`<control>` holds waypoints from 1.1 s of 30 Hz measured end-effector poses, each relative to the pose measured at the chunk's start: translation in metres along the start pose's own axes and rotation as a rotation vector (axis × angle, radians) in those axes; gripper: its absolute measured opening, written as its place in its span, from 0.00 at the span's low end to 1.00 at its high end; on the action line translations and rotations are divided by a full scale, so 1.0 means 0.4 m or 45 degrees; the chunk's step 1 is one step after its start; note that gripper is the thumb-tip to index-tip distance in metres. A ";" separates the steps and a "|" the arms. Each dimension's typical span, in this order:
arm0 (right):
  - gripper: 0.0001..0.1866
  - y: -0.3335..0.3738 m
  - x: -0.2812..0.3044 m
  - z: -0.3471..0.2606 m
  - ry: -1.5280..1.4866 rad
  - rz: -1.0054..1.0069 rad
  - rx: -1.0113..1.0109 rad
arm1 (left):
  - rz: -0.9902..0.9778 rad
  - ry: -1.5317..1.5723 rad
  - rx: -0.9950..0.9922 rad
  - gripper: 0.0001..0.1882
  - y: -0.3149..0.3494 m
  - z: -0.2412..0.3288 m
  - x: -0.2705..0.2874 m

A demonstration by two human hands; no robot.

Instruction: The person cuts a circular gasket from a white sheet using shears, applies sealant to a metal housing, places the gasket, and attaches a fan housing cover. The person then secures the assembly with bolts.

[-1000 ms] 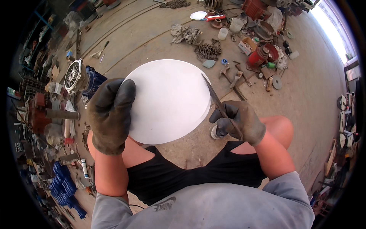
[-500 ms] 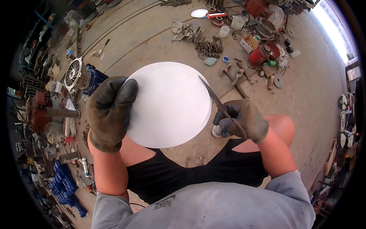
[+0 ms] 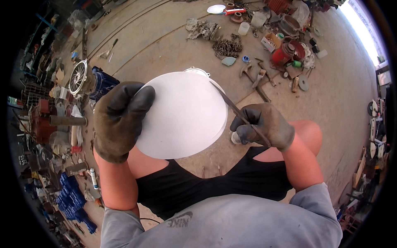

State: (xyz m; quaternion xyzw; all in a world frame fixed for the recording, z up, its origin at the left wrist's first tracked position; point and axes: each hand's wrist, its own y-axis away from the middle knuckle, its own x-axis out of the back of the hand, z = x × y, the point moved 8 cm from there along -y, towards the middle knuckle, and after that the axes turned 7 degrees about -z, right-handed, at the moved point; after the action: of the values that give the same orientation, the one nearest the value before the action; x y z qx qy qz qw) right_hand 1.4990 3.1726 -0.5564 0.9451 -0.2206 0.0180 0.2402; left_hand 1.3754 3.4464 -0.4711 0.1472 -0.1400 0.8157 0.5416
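Both my hands wear dark, stained work gloves. My left hand [image 3: 124, 120] is closed on the left edge of a round white sheet [image 3: 182, 115], thumb on top, holding it raised in front of my lap. My right hand [image 3: 262, 126] grips dark metal scissors [image 3: 237, 110]; one long blade shows, lying across the sheet's upper right edge, and the other is hidden. A narrow white strip of the sheet shows to the right of the blade. Behind the sheet's top edge, part of a pale metal flange [image 3: 197, 71] with small lugs peeks out.
A blue motor [image 3: 103, 84] with a pale slotted end stands at left. Ahead on the floor lie a chain [image 3: 227, 47], a crumpled rag [image 3: 202, 29], a hammer [image 3: 247, 72] and a red jack [image 3: 283, 54]. Clutter lines the left side; parts lie along the far right.
The sheet's top edge has dipped and its outline has narrowed, uncovering the flange behind it. The scissors' tip has shifted slightly left along the sheet; my right hand has barely moved.
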 end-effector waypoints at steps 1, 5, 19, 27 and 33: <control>0.18 0.001 0.004 0.001 0.019 0.004 -0.035 | -0.013 -0.003 -0.014 0.10 -0.002 -0.001 -0.006; 0.18 0.004 -0.001 -0.013 -0.012 -0.036 -0.162 | -0.020 -0.020 -0.045 0.10 0.002 -0.001 0.001; 0.19 -0.012 0.002 0.008 0.118 -0.075 -0.134 | -0.140 -0.024 -0.003 0.11 -0.002 -0.011 -0.024; 0.17 -0.007 0.004 -0.002 0.203 -0.096 -0.164 | -0.254 -0.036 0.001 0.12 -0.004 0.004 -0.038; 0.17 -0.009 0.003 -0.004 0.135 -0.101 -0.213 | -0.311 -0.088 0.003 0.13 -0.007 0.003 -0.051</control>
State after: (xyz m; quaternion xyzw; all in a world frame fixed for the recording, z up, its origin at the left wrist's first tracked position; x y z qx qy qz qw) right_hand 1.5015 3.1757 -0.5564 0.9275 -0.1709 0.0400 0.3300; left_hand 1.3858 3.4299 -0.4777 0.1918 -0.1389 0.7383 0.6316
